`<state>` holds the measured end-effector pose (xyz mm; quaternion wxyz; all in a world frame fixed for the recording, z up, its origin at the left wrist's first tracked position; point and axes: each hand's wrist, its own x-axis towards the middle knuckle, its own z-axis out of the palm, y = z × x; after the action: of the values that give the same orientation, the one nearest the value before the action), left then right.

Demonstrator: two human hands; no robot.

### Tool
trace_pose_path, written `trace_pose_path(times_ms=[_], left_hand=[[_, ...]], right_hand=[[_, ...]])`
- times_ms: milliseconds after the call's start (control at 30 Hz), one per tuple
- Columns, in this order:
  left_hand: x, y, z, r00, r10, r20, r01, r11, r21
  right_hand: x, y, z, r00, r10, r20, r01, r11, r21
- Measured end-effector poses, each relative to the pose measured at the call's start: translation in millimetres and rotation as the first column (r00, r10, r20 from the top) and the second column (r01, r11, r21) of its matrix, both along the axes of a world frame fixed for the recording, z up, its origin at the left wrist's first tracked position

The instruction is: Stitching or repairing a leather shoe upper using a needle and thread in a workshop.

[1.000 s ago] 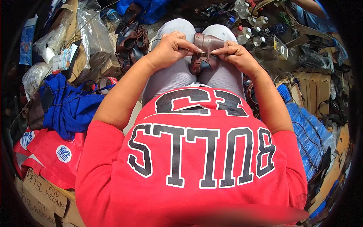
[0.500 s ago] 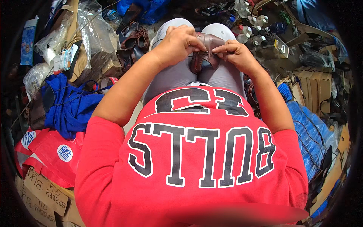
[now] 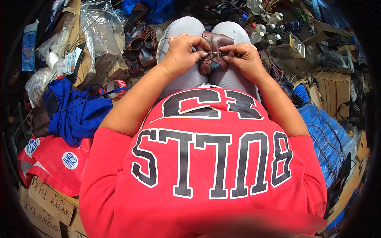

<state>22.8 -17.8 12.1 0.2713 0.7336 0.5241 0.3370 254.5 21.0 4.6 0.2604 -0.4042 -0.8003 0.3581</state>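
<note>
A brown leather shoe rests across my grey-clad knees, its smooth end pointing away and its darker opening nearer my body. Over it, my left hand is closed in a pinch on a thin cord at the shoe's left side. Facing it, my right hand pinches with thumb and forefinger at the right side, also on the cord. Short strands of the cord cross the small space between the fingertips, above the leather. Whether it is a lace or a sewing thread is too fine to tell.
Several dark brown shoes lie in a heap left of my knees. Small capped bottles stand at the far right. Blue cloth and a red bag lie at left; cardboard boxes and blue plastic sheeting at right.
My left hand has drawn back to the left and my right hand has shifted slightly left. More of the cord shows between them. The shoe stays on my knees.
</note>
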Motion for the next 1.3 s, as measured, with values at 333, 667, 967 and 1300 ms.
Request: trace_pose_path(times_ms=[333, 667, 967, 1300], left_hand=[[14, 6, -5, 0.995, 0.062, 0.076, -0.053, 0.992, -0.112], [6, 12, 12, 0.983, 0.092, -0.156, -0.069, 0.987, 0.145], [-3, -1, 32, 0.958, -0.078, -0.275, 0.078, 0.997, -0.009], [15, 8, 46, 0.691, -0.247, -0.679, 0.293, 0.955, -0.048]], right_hand=[[-11, 5, -11, 0.969, -0.186, -0.162, 0.094, 0.885, -0.455], [-6, 22, 26, 0.985, -0.062, -0.162, -0.045, 0.809, -0.586], [15, 26, 33, 0.993, 0.098, 0.062, -0.09, 0.99, -0.113], [-17, 19, 51, 0.681, 0.246, 0.69, -0.404, 0.912, 0.074]])
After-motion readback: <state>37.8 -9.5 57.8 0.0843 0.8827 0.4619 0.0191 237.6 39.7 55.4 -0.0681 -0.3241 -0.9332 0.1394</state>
